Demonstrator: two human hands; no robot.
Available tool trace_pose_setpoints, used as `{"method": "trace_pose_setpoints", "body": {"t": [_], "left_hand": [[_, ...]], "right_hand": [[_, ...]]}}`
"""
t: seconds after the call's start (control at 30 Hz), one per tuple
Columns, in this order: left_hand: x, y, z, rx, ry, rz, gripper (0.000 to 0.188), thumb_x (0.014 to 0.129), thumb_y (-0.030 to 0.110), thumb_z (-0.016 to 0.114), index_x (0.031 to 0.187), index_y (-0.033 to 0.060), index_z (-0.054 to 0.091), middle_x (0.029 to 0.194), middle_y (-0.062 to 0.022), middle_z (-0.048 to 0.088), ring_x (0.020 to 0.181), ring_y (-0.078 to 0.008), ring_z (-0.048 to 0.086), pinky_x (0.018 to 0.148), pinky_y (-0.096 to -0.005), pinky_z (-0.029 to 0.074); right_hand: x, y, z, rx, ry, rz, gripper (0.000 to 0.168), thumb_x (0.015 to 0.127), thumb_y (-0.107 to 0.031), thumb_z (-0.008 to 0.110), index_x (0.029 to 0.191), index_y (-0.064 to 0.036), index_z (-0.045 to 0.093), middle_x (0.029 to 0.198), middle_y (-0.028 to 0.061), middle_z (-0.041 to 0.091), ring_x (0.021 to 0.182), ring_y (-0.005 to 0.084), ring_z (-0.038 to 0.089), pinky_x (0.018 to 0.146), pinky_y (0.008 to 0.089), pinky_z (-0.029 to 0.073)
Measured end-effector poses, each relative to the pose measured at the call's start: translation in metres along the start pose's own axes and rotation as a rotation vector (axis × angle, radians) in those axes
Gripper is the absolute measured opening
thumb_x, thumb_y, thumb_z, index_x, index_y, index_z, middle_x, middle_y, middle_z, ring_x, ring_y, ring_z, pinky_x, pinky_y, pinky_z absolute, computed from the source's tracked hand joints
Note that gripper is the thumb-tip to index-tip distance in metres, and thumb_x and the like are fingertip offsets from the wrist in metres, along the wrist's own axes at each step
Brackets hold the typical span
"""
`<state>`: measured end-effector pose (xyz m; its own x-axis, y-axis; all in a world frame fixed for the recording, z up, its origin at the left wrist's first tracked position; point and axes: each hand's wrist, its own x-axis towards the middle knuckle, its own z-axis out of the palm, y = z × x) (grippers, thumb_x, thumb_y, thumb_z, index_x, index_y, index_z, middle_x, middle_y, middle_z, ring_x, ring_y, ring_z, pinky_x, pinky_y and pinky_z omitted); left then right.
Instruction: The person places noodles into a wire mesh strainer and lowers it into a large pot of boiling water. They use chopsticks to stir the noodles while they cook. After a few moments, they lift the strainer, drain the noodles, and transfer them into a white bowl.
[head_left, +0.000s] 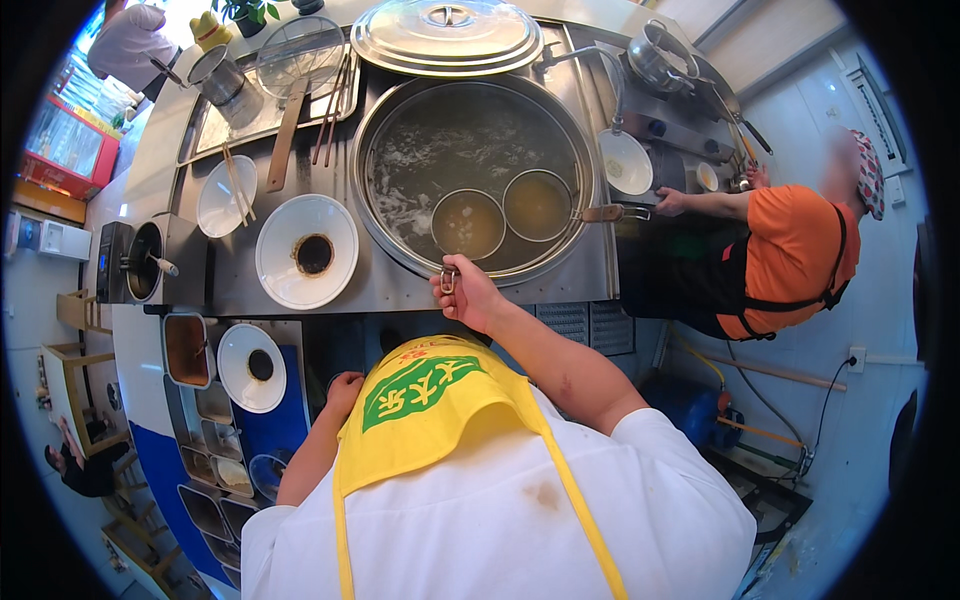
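Observation:
My right hand grips the metal-looped handle of a round noodle strainer at the near rim of a big steel pot. The strainer's basket sits in the cloudy, foaming water, with a few pale bits inside it. Beside it, a second strainer is sunk in the water, its wooden handle lying across the pot's right rim. My left hand hangs low by the yellow apron, fingers curled and partly hidden. Left of the pot stands a white bowl with dark sauce at its bottom.
Another sauced bowl stands near steel ingredient pans. Chopsticks cross a white bowl. A large lid sits behind the pot, and a mesh skimmer lies left. A co-worker in orange works at the right.

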<state>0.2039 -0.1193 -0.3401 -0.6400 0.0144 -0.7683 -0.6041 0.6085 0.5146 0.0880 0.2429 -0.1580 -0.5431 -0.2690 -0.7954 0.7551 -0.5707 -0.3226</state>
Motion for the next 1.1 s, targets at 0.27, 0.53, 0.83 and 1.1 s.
{"method": "trace_pose_setpoints", "body": {"t": [0.27,0.53,0.83,1.1], "left_hand": [[0.002,-0.009,0.004,-0.031,-0.003,0.011,0.032,0.086,0.027,0.062,0.109,0.0059,0.068,0.104,-0.0123,0.07,0.097,-0.0236,0.065,0.087,-0.0325,0.049],[-0.033,0.071,-0.002,0.019,-0.021,0.198,0.03,0.088,0.021,0.06,0.112,0.003,0.065,0.099,-0.013,0.069,0.093,-0.0203,0.065,0.082,-0.0306,0.05],[-0.115,0.334,0.004,-0.102,-0.158,1.083,0.03,0.096,0.013,0.054,0.124,0.0044,0.053,0.106,-0.0074,0.06,0.091,-0.013,0.058,0.082,-0.0271,0.049],[-0.095,0.327,0.024,-0.324,-0.395,0.874,0.026,0.099,0.012,0.049,0.124,0.0047,0.051,0.101,-0.0026,0.058,0.089,-0.0087,0.055,0.082,-0.0249,0.047]], "right_hand": [[-0.002,-0.001,0.001,-0.016,-0.008,0.007,0.036,0.089,-0.044,0.052,0.068,-0.015,0.056,0.061,-0.0021,0.056,0.048,0.0093,0.05,0.044,0.0245,0.041],[-0.002,-0.001,-0.003,-0.029,-0.009,0.024,0.037,0.088,-0.046,0.052,0.068,-0.015,0.056,0.061,-0.002,0.056,0.048,0.0093,0.05,0.045,0.0249,0.041],[-0.003,0.001,-0.007,-0.091,-0.091,-0.059,0.037,0.092,-0.051,0.045,0.082,-0.019,0.058,0.067,-0.0056,0.054,0.056,0.0081,0.05,0.05,0.023,0.037],[-0.009,0.005,-0.024,-0.103,-0.047,-0.044,0.034,0.096,-0.047,0.046,0.092,-0.016,0.058,0.072,-0.0043,0.055,0.061,0.0063,0.049,0.054,0.0227,0.038]]}}
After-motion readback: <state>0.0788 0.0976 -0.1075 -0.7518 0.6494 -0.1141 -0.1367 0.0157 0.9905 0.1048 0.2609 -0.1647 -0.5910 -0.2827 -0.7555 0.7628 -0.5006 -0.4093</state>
